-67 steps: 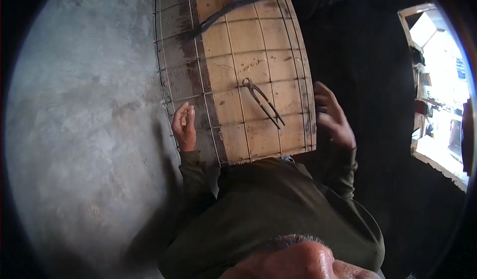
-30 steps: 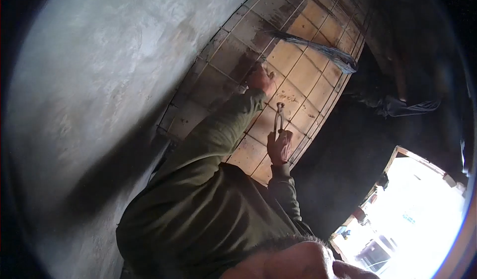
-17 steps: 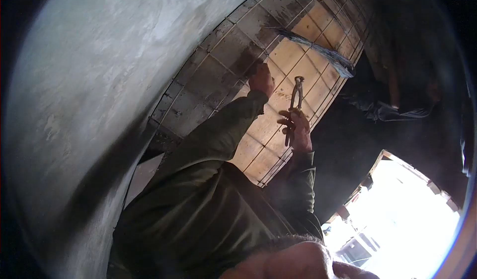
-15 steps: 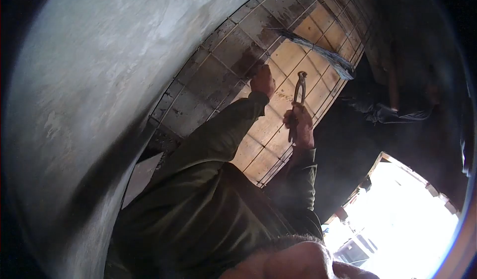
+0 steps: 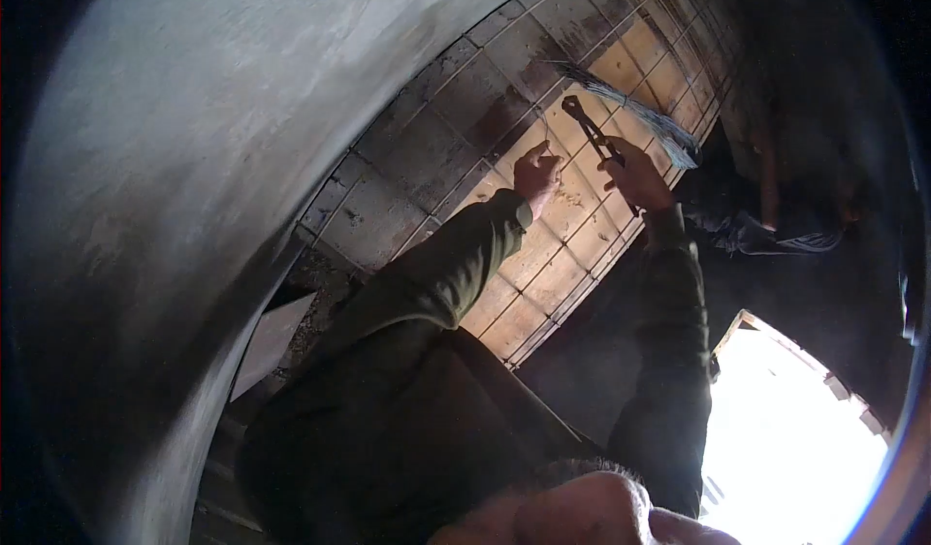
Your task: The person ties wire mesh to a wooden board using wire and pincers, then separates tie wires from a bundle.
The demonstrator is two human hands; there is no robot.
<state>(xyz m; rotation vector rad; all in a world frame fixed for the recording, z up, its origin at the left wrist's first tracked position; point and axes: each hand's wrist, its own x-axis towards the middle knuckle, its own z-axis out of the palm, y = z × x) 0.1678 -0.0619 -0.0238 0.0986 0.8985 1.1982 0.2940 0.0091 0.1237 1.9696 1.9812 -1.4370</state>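
Note:
My right hand (image 5: 640, 178) is wrapped round the handles of dark pincers (image 5: 589, 128), whose head points up and left above the mesh. Just left of it, my left hand (image 5: 536, 176) is closed, with a thin wire (image 5: 545, 126) rising from its fingertips. Both hands are over a grid of metal bars (image 5: 524, 295), which lies across pale boards (image 5: 504, 312) and a grey strip. Beyond the hands, a bundle of thin wires (image 5: 630, 109) rests across the grid.
A pale, curved-looking wall (image 5: 213, 109) runs along the left. At lower left is a flat grey piece (image 5: 273, 343). Dark cloth-like material (image 5: 781, 240) hangs or lies at the right, and a bright opening (image 5: 790, 429) shows at lower right.
My right hand has picked up the pincers from the boards and raised them toward the wire bundle. My left hand reached over the grid, then drew back slightly, with the thin wire now visible.

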